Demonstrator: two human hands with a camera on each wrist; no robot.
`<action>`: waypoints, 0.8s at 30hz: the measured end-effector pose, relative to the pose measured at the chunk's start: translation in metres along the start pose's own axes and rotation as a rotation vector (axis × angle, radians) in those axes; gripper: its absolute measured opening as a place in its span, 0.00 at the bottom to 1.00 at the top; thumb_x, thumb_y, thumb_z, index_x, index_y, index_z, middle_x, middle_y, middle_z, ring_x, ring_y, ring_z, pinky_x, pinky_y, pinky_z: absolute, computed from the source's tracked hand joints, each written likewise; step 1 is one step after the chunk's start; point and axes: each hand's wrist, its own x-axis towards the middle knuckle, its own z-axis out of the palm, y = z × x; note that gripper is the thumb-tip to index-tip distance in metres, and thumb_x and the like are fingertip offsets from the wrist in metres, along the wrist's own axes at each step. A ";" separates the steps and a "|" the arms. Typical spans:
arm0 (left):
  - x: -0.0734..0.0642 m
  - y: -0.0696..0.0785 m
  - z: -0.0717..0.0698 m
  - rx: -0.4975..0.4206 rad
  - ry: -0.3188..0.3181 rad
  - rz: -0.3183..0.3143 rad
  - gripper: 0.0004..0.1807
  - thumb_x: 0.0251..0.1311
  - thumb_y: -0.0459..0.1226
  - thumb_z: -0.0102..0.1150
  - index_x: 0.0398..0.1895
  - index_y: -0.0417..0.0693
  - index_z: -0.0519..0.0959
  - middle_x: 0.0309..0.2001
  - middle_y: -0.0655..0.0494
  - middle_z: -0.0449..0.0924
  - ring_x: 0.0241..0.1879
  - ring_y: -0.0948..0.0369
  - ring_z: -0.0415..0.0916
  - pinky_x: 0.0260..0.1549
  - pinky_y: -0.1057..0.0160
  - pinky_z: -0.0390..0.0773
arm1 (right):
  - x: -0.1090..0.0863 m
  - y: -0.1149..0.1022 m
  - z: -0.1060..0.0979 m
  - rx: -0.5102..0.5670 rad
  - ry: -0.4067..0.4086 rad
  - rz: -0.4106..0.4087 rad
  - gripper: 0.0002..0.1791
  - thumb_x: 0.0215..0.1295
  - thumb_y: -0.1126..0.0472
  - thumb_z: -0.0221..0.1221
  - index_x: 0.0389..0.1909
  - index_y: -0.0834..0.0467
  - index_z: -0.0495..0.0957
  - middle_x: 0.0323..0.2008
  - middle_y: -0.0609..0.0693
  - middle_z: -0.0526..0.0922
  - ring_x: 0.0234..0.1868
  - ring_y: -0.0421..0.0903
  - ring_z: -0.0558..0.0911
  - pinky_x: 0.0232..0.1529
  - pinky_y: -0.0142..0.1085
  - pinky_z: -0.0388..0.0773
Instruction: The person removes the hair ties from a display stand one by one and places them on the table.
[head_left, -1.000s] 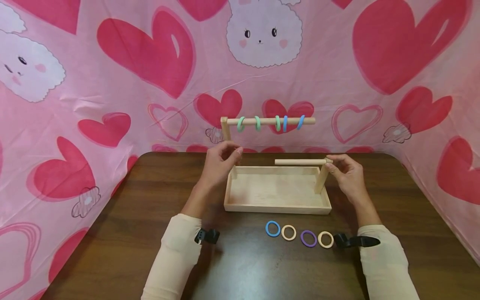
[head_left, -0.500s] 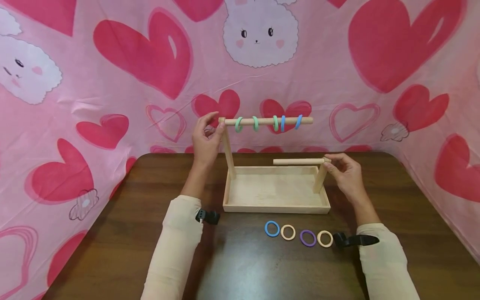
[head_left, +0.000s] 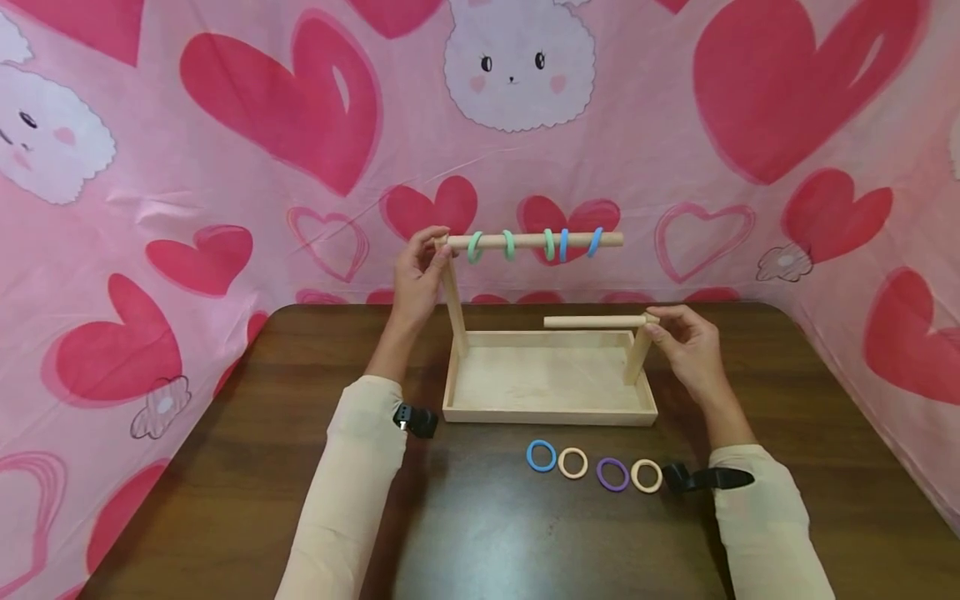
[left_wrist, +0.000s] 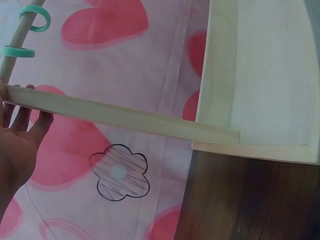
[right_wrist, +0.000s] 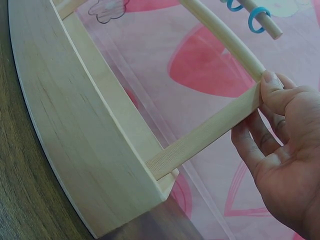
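Wooden stand (head_left: 551, 417): upright on the far part of the brown table (head_left: 315, 417), long side toward the person.
Cream sleeves (head_left: 345, 483): on both forearms, with a black wrist camera (head_left: 420, 422) strapped over each.
Loose row: blue ring (head_left: 529, 457), beige ring (head_left: 560, 463), purple ring (head_left: 599, 474) and second beige ring (head_left: 633, 476), lying flat on the table before the stand; the blue one and its beige neighbour are just beside each other.
Tray (head_left: 510, 414): shallow base of the stand, pale wood with low walls.
Short post (head_left: 636, 357): rises inside the tray's right end; its short rod (head_left: 592, 322) points left, bare.
Right hand (head_left: 692, 343): thumb and fingers pinch the short post's top, at the rod joint.
Tall post (head_left: 453, 304): rises inside the tray's left end, near the back corner.
Left hand (head_left: 417, 277): thumb and fingers pinch the tall post's top.
Long rod (head_left: 529, 241): points right, higher than the short rod; three green rings (head_left: 549, 244) and two blue rings (head_left: 564, 245) hang around it, blue nearer the free end.
Backdrop cloth (head_left: 622, 158): pink, printed with red hearts and white rabbit faces.
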 end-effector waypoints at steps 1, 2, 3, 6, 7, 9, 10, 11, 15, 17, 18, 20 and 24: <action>0.000 0.000 0.001 -0.006 -0.004 0.004 0.16 0.69 0.24 0.55 0.57 0.26 0.74 0.35 0.58 0.81 0.38 0.67 0.81 0.41 0.70 0.76 | 0.000 0.000 0.000 0.000 0.004 0.000 0.18 0.61 0.81 0.61 0.41 0.55 0.88 0.28 0.34 0.84 0.31 0.29 0.79 0.35 0.19 0.75; 0.000 -0.001 0.001 -0.012 -0.006 0.007 0.16 0.69 0.24 0.54 0.57 0.26 0.73 0.36 0.57 0.82 0.38 0.67 0.81 0.41 0.70 0.76 | 0.000 0.000 0.000 0.003 0.006 0.001 0.19 0.61 0.81 0.60 0.40 0.55 0.88 0.28 0.34 0.84 0.31 0.30 0.79 0.34 0.19 0.74; 0.000 -0.001 0.001 -0.015 -0.005 0.006 0.15 0.69 0.24 0.54 0.57 0.27 0.73 0.36 0.57 0.81 0.37 0.66 0.81 0.40 0.70 0.76 | 0.000 -0.001 -0.001 -0.001 0.007 0.001 0.19 0.61 0.81 0.60 0.40 0.55 0.88 0.28 0.34 0.84 0.31 0.30 0.78 0.34 0.19 0.74; 0.000 -0.001 0.003 -0.033 0.004 -0.002 0.15 0.68 0.23 0.53 0.56 0.26 0.73 0.35 0.56 0.82 0.36 0.66 0.81 0.39 0.70 0.77 | -0.001 -0.002 -0.001 -0.008 0.010 0.006 0.21 0.61 0.82 0.60 0.39 0.52 0.88 0.28 0.34 0.83 0.30 0.30 0.77 0.33 0.20 0.73; 0.000 -0.001 0.004 -0.035 0.006 -0.003 0.15 0.68 0.23 0.53 0.56 0.26 0.73 0.34 0.56 0.82 0.35 0.67 0.81 0.39 0.70 0.77 | -0.001 -0.002 -0.001 -0.011 0.011 0.009 0.21 0.61 0.81 0.60 0.39 0.51 0.88 0.28 0.34 0.83 0.30 0.30 0.77 0.33 0.20 0.73; 0.001 0.000 0.005 -0.032 0.011 -0.006 0.14 0.68 0.22 0.53 0.55 0.25 0.73 0.33 0.59 0.82 0.35 0.68 0.81 0.40 0.70 0.77 | -0.002 -0.002 -0.001 -0.018 0.015 0.012 0.22 0.62 0.81 0.60 0.39 0.50 0.88 0.27 0.33 0.83 0.30 0.30 0.77 0.32 0.20 0.73; 0.001 0.000 0.005 -0.031 0.012 -0.007 0.14 0.68 0.22 0.53 0.55 0.25 0.73 0.33 0.61 0.81 0.34 0.69 0.81 0.41 0.70 0.78 | -0.002 -0.002 -0.002 -0.016 0.017 0.013 0.22 0.62 0.81 0.60 0.39 0.49 0.88 0.27 0.33 0.83 0.29 0.30 0.77 0.32 0.20 0.73; 0.001 0.000 0.006 -0.030 0.013 -0.008 0.14 0.68 0.22 0.53 0.55 0.25 0.73 0.32 0.63 0.81 0.34 0.69 0.81 0.41 0.70 0.78 | -0.002 -0.002 -0.002 -0.015 0.018 0.014 0.22 0.62 0.81 0.60 0.39 0.49 0.88 0.27 0.33 0.83 0.29 0.31 0.77 0.32 0.20 0.73; 0.002 0.000 0.007 -0.011 0.017 -0.008 0.14 0.68 0.22 0.54 0.54 0.26 0.73 0.31 0.63 0.80 0.33 0.70 0.81 0.41 0.70 0.78 | -0.002 -0.002 -0.003 -0.003 0.023 0.013 0.23 0.62 0.82 0.60 0.38 0.49 0.88 0.27 0.34 0.82 0.29 0.30 0.77 0.31 0.20 0.72; 0.001 0.000 0.008 -0.006 0.023 -0.007 0.13 0.67 0.22 0.54 0.54 0.26 0.73 0.32 0.52 0.81 0.33 0.70 0.81 0.40 0.70 0.78 | -0.001 -0.002 -0.003 0.001 0.021 0.014 0.23 0.61 0.82 0.60 0.38 0.50 0.88 0.27 0.34 0.83 0.29 0.30 0.77 0.32 0.20 0.73; 0.001 0.000 0.008 -0.004 0.027 -0.008 0.13 0.67 0.22 0.54 0.54 0.26 0.73 0.32 0.46 0.81 0.33 0.70 0.82 0.40 0.70 0.78 | -0.002 -0.002 -0.003 0.005 0.019 0.015 0.22 0.61 0.82 0.60 0.39 0.50 0.88 0.27 0.34 0.83 0.30 0.30 0.77 0.32 0.20 0.73; 0.000 -0.001 0.008 0.001 0.033 -0.006 0.13 0.67 0.22 0.54 0.54 0.26 0.73 0.34 0.34 0.79 0.33 0.69 0.82 0.40 0.70 0.78 | -0.002 -0.002 -0.003 0.003 0.020 0.017 0.22 0.61 0.82 0.60 0.39 0.51 0.88 0.28 0.34 0.83 0.30 0.30 0.77 0.32 0.20 0.73; 0.000 -0.002 0.010 0.004 0.036 0.000 0.13 0.67 0.22 0.54 0.53 0.26 0.73 0.36 0.28 0.78 0.33 0.67 0.83 0.41 0.70 0.79 | -0.002 -0.003 -0.004 -0.024 0.033 0.014 0.21 0.60 0.82 0.61 0.39 0.52 0.88 0.27 0.34 0.83 0.30 0.30 0.77 0.32 0.19 0.73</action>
